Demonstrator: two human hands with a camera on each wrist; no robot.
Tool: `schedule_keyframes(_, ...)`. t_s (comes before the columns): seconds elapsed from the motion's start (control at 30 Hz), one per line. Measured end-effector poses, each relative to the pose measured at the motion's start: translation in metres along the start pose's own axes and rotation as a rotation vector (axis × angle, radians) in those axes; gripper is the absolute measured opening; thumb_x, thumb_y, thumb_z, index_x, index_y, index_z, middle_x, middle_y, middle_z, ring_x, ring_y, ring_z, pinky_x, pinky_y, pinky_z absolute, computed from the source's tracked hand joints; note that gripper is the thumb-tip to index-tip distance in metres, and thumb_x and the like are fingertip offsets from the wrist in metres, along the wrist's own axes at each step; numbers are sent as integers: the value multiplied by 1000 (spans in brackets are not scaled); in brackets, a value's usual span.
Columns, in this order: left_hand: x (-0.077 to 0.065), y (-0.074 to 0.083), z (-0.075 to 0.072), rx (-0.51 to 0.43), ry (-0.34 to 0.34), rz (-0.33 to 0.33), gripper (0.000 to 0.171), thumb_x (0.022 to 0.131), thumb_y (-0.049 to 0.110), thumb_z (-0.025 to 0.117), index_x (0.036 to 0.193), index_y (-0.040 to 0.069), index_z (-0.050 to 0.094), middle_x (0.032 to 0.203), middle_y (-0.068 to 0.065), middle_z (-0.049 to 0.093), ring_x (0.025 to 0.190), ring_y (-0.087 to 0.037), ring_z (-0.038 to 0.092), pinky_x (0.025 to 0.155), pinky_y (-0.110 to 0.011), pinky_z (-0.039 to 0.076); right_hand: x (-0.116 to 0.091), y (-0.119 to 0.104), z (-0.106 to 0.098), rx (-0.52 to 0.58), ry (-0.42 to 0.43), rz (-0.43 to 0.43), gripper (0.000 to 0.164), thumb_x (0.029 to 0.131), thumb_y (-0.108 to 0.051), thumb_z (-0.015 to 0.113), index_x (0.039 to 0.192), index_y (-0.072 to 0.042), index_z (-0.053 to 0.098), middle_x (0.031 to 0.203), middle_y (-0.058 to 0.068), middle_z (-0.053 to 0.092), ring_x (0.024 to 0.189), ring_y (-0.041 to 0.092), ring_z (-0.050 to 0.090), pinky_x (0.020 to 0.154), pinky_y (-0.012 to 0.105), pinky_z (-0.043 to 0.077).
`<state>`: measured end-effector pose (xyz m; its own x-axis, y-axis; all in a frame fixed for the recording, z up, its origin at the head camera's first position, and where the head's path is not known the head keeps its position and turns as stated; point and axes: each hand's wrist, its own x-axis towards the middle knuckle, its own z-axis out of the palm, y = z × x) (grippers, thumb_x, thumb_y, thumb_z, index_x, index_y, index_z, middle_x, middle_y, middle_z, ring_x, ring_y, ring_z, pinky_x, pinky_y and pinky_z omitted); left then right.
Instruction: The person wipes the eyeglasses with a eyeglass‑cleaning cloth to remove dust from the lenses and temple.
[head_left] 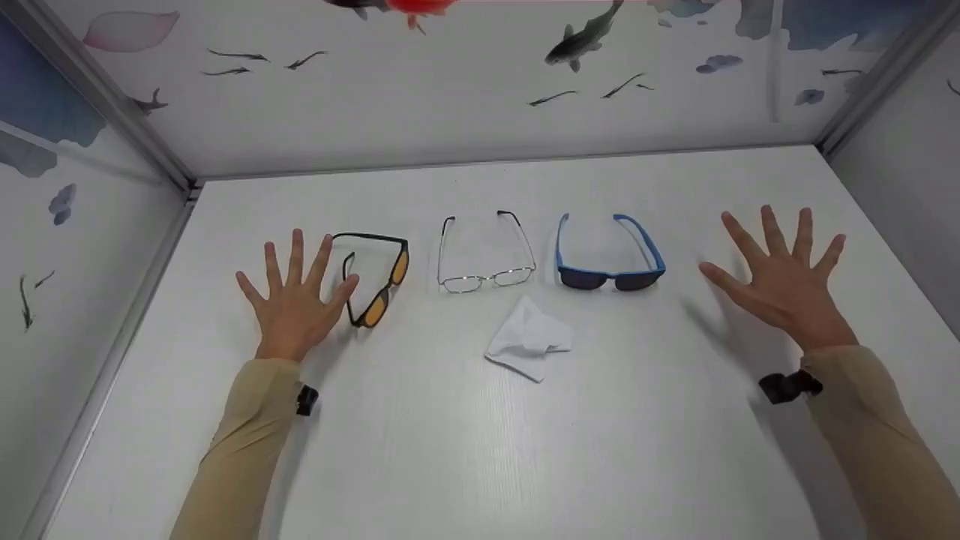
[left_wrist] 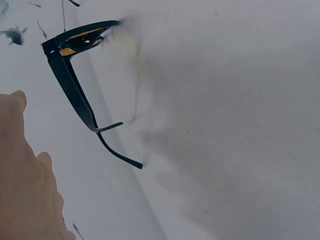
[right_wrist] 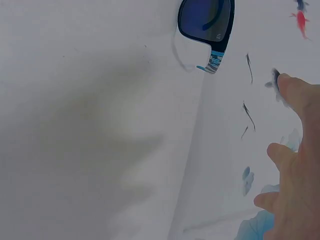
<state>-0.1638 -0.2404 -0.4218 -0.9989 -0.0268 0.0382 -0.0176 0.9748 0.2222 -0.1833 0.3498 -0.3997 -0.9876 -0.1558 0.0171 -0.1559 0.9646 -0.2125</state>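
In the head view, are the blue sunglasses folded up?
No, the blue sunglasses have both temples unfolded, extending from the lens front toward the far wall.

The black-framed glasses with orange lenses (head_left: 389,287) look plastic, with smooth, mostly matt arms and translucent lenses. The thin silver-rimmed clear glasses (head_left: 486,278) have shiny, wire-like metal rims and dark tips that look plastic. The blue-armed sunglasses with dark lenses (head_left: 610,276) appear to be smooth plastic, their lenses glossy and reflective. The crumpled white cloth (head_left: 529,339) is soft-looking and matt. The white surface (head_left: 465,450) shows fine wood-like grain under a satin sheen. The tan sleeves (head_left: 251,420) are matt, creased fabric.
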Motion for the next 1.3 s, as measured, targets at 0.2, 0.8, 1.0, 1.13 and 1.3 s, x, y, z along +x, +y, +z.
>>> schedule_keyframes(0.2,-1,6,0,30,-8,0,81,92,73,27,156,26,12,161,-6,-10,142,-38,-18,98,-65,-23,2,-3,1,-4,-33,-13,80,95,-64,39,156,-26,5,156,25,-10,133,39,-35,86,67,-32)
schedule_keyframes(0.8,-8,15,3,-99,-160,261,59,103,41,41,147,2,37,153,-24,24,144,-37,12,114,-51,3,-12,-85,18,82,316,-490,56,76,-13,79,127,-3,58,130,26,51,134,45,29,92,70,31)
schedule_keyframes(1.0,-15,7,1,-40,-184,433,54,98,32,55,136,-5,49,146,-23,39,139,-37,27,114,-46,16,-13,-118,32,106,225,-589,45,76,-10,82,116,0,65,126,22,56,131,42,37,96,63,36)
schedule_keyframes(1.13,-15,8,2,-18,-170,500,48,93,23,63,130,-6,55,136,-22,50,135,-37,35,112,-46,22,-12,-130,41,123,181,-623,43,77,-11,81,115,1,65,122,21,58,128,40,41,96,60,39)
schedule_keyframes(1.3,-13,13,0,27,-146,564,41,88,13,69,122,-7,59,117,-20,63,128,-38,45,110,-48,28,-8,-144,51,138,101,-659,38,80,-10,79,114,0,65,117,17,62,117,35,52,94,51,45)
